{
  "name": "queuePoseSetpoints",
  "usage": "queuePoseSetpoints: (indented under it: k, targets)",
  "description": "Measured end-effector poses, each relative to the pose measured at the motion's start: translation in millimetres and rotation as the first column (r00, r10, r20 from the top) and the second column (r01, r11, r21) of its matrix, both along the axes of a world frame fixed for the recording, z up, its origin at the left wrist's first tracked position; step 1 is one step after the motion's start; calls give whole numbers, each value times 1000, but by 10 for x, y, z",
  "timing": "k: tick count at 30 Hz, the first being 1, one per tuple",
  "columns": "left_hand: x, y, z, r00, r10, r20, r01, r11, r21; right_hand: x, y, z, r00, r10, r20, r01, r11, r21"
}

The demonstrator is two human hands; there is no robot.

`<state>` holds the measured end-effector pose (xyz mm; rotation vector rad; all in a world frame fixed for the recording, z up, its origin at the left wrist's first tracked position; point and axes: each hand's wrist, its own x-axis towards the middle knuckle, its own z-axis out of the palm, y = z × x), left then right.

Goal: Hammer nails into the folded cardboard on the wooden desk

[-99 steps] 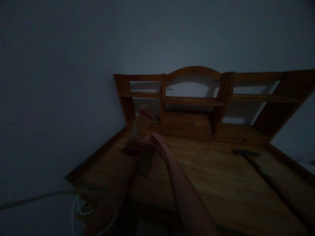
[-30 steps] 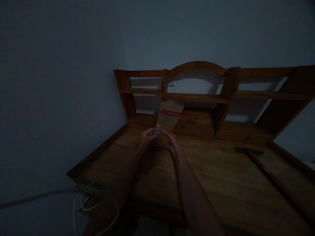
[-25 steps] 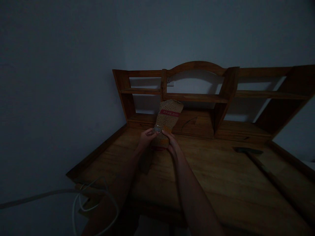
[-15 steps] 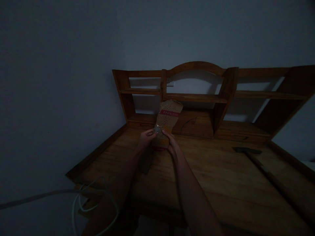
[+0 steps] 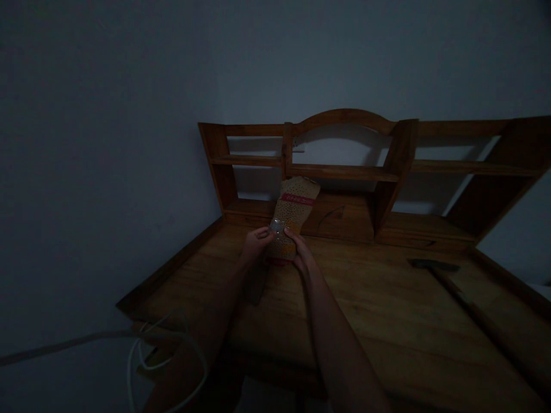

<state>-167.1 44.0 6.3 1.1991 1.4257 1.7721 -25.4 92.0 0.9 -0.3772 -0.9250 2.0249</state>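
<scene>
A brown paper packet [image 5: 297,209] with a dark speckled pattern, a red lettered band and an orange patch stands tilted in front of me. It is held above the desk. My right hand [image 5: 302,250] grips its right edge, with the thumb on the front face near a shiny, clear-looking patch [image 5: 276,227]. On the other side, my left hand [image 5: 257,240] pinches at the left edge beside that patch, fingers closed. Whether it holds the packet or the clear film cannot be made out. A dark flat piece [image 5: 257,287] lies below my left hand, partly hidden by the forearm.
The wooden desk [image 5: 361,287] carries a shelf unit [image 5: 340,171] along its back. A hammer-like tool with a long handle [image 5: 456,295] lies at the right. White cable loops [image 5: 129,373] hang at the front left. A wall [image 5: 107,172] borders the left side.
Both hands keep almost the same grip on the packet. The view has shifted very slightly, and the packet's upper part has changed its lean a little.
</scene>
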Motion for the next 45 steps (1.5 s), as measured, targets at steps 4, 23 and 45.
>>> queuePoseSetpoints:
  k: [4,23,45]
  targets:
    - [9,-6,1,1000,18,-24,-19,1000,-11,-13,-22,10,1000,0,0,0,1000,0]
    - [17,-53,103,999,-5,39,4,999,33,-58,40,-54,1000,-1,-12,1,1000,-6]
    - [65,-162,208,952,-232,-201,266,950,166,-37,106,-107,993,35,-115,-43,997,-62]
